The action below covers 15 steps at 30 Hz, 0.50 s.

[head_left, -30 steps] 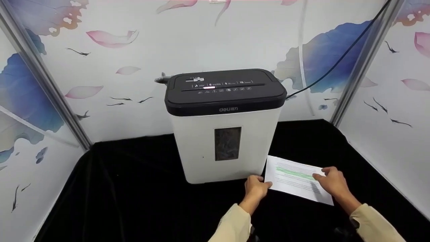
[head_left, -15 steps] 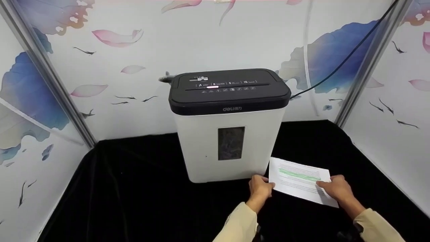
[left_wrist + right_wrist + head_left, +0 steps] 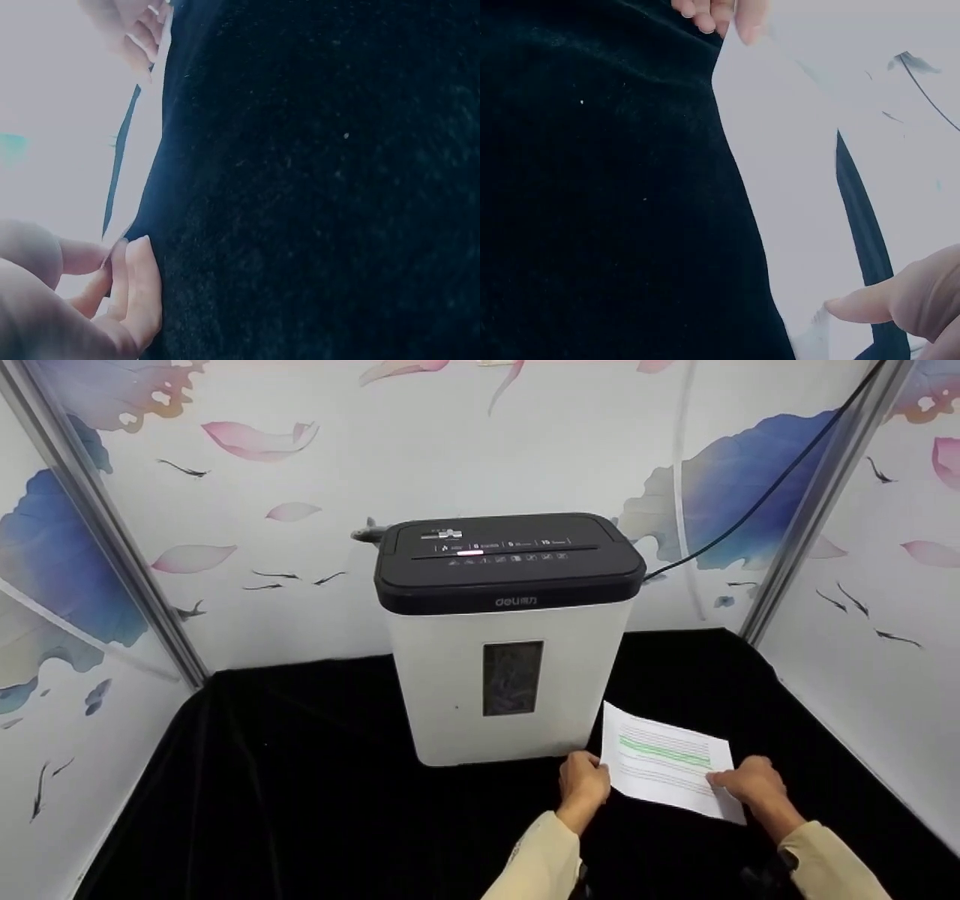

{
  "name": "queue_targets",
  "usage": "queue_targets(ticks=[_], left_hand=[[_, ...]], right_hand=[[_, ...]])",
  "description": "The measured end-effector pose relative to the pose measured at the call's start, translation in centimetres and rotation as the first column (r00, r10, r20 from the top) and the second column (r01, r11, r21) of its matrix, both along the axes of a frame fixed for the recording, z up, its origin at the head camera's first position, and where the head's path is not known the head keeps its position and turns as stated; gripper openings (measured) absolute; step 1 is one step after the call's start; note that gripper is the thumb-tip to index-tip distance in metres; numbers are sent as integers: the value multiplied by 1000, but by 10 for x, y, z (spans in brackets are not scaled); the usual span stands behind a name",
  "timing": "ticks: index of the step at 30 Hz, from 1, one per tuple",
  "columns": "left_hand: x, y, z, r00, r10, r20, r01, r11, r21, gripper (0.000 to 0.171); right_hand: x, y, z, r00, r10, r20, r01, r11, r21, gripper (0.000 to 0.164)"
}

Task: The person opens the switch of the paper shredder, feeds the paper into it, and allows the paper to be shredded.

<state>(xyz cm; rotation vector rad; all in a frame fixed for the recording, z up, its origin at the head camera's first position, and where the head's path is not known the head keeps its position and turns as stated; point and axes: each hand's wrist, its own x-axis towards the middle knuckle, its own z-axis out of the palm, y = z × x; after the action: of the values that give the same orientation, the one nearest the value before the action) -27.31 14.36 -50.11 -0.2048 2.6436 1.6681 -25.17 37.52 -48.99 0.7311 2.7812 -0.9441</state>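
A white printed sheet of paper [image 3: 664,769] with a green highlighted line is stretched between both hands at the lower right of the head view. My left hand [image 3: 585,781] pinches its left edge, thumb against the fingertips, as the left wrist view shows too. On the other side my right hand [image 3: 754,785] grips the right edge, thumb [image 3: 862,301] on top and the other fingers hidden behind it. The sheet bends slightly, its far left corner raised. Just left of it stands a white paper shredder [image 3: 442,682] with a black top [image 3: 510,574].
A narrow feed slot [image 3: 540,548] with a small lit strip [image 3: 470,553] crosses the shredder's top. Its black power cord [image 3: 757,502] climbs to the upper right. Black cloth [image 3: 322,795] covers the table, and patterned panels [image 3: 480,457] enclose the back and sides.
My right hand has shifted from over the sheet to its right edge and a little nearer me. The sheet's far left corner has risen slightly. My left hand keeps its hold on the left edge.
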Motion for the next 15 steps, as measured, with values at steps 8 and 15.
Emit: queue_targets(ticks=[8, 15], left_hand=[[-4, -5, -5, 996, 31, -87, -34, 999, -33, 8], [-4, -9, -4, 988, 42, -150, -40, 999, 19, 10]], right_hand=[[5, 5, -6, 998, 0, -63, -2, 999, -35, 54], [13, 11, -7, 996, -39, -76, 29, 992, -122, 56]])
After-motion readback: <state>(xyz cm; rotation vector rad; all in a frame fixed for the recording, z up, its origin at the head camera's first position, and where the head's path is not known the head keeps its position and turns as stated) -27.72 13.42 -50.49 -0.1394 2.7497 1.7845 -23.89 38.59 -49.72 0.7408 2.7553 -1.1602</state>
